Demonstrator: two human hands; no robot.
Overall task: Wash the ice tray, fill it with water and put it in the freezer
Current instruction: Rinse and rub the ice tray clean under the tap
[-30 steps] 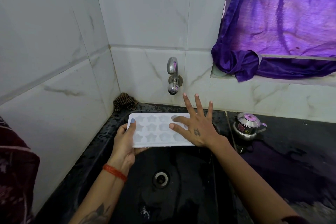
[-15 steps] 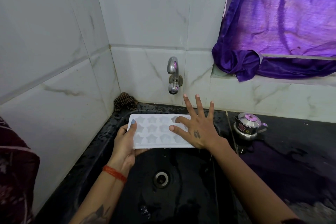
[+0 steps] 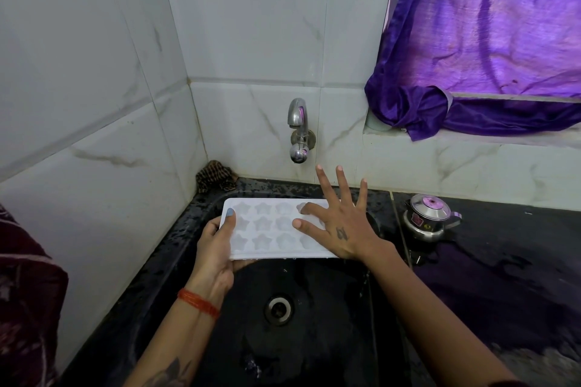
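Head view: left hand (image 3: 217,248) grips ice tray (image 3: 267,229) over black sink (image 3: 176,261); right hand (image 3: 341,226) rests spread on it.

I see both forearms bare to the lower edge of the frame, with no sleeves on them. My left hand (image 3: 217,248) has a thumbnail painted pale blue. On the left wrist I see a red-orange thread bracelet (image 3: 198,303), wound in several strands. The left forearm bears a dark tattoo (image 3: 169,374), cut off by the frame; its design cannot be read. My right hand (image 3: 341,226) bears a small dark tattoo (image 3: 341,233) on its back; the fingernails that show are unpainted. I see a dark red edge at the lower right corner, possibly cloth.
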